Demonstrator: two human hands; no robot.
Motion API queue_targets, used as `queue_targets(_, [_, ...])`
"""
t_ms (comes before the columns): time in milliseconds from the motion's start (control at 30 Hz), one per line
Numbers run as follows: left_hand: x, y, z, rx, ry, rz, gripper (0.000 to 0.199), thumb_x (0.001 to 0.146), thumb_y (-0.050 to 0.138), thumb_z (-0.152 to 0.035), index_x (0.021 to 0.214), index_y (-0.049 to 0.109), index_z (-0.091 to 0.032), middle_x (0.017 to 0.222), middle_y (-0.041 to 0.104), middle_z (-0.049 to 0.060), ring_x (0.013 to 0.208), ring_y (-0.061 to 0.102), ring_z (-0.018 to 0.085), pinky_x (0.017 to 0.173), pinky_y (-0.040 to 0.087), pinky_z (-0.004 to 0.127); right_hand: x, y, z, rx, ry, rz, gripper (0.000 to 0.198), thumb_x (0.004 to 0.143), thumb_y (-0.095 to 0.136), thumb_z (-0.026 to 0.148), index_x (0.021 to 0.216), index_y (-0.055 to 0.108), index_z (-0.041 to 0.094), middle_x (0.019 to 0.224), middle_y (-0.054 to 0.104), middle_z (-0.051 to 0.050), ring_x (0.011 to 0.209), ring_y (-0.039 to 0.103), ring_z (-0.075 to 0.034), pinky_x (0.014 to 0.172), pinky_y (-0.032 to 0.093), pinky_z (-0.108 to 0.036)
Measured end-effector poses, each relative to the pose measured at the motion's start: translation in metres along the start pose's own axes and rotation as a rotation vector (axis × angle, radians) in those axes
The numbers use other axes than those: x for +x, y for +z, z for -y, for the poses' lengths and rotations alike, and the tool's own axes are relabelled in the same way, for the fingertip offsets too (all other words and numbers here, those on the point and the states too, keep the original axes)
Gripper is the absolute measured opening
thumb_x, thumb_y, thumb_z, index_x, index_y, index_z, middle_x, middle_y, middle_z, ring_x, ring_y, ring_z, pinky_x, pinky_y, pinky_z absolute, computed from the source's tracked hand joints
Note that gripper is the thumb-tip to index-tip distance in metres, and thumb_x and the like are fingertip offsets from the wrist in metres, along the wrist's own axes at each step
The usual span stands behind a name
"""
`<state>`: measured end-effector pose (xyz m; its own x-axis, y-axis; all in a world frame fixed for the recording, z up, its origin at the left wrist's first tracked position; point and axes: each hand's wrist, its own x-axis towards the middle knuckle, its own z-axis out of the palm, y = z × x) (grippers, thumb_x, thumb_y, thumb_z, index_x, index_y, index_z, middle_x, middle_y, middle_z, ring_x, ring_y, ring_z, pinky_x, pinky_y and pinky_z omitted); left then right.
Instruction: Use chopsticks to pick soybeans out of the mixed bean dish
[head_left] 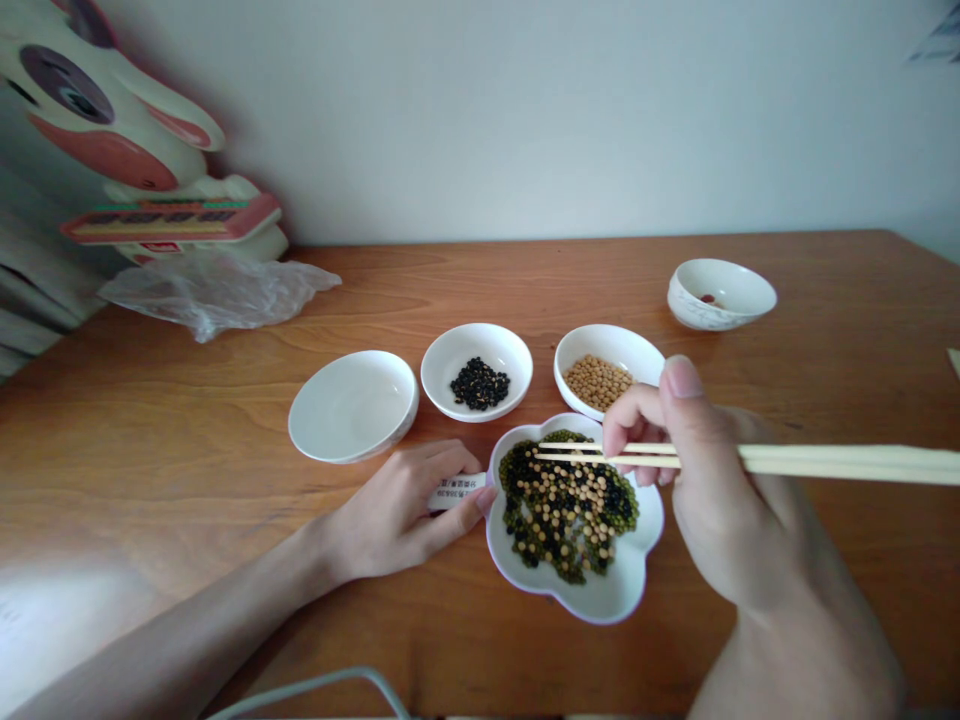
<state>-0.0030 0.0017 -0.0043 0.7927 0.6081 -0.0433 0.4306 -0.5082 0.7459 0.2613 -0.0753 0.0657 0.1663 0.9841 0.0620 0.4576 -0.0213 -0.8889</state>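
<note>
Hands (420, 505) (724, 510) — dish (622, 580) between, bowls (352, 405) beyond.

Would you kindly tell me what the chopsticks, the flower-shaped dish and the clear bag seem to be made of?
Chopsticks: probably bamboo or wood, pale yellow and matte-looking.
Flower-shaped dish: perhaps plastic, smooth and white with a lilac rim, though ceramic remains possible.
Clear bag: likely thin plastic film, being see-through, crinkled and slightly shiny.

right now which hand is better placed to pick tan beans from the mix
Probably the right hand: it holds slim, pale chopsticks, tips at the tan, black and green beans in the white, flower-shaped dish. The left hand, without chopsticks, touches its edge.
</note>
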Motion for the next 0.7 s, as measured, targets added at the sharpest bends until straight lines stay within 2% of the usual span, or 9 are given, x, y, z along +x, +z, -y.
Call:
queue_targets(300, [0.0013,-0.0006,-0.0004,0.007,-0.007,0.004,0.022,0.105,0.055,-0.038,0.099,0.062,-0.019,0.093,0.067,0.001,0.078,0.062,0.013,0.07,0.046,0.027,0.0014,0.0051,-0.0027,-0.027,-0.008,0.021,0.066,0.108,0.026,0.067,0.071,0.058,0.023,0.063,0.055,0.001,0.061,0.052,-0.015,0.059,0.037,-0.032])
queue_targets(467, [0.0009,-0.0004,-0.0011,0.0,-0.01,0.008,0.022,0.105,0.054,-0.038,0.1,0.062,-0.019,0.095,0.066,0.001,0.079,0.062,0.013,0.072,0.046,0.027,0.0018,0.0057,-0.0049,-0.009,-0.019,-0.003,0.064,0.109,0.028,0.064,0.07,0.058,0.022,0.06,0.054,0.001,0.06,0.051,-0.014,0.059,0.037,-0.031])
queue_targets(700, [0.001,-0.0014,-0.0024,0.001,-0.007,0.014,0.022,0.106,0.053,-0.038,0.099,0.062,-0.018,0.095,0.066,0.002,0.08,0.062,0.013,0.072,0.046,0.027,0.0001,0.0008,0.0002,0.035,-0.037,-0.057,0.07,0.107,0.029,0.068,0.065,0.061,0.022,0.058,0.056,-0.001,0.057,0.052,-0.015,0.056,0.036,-0.033])
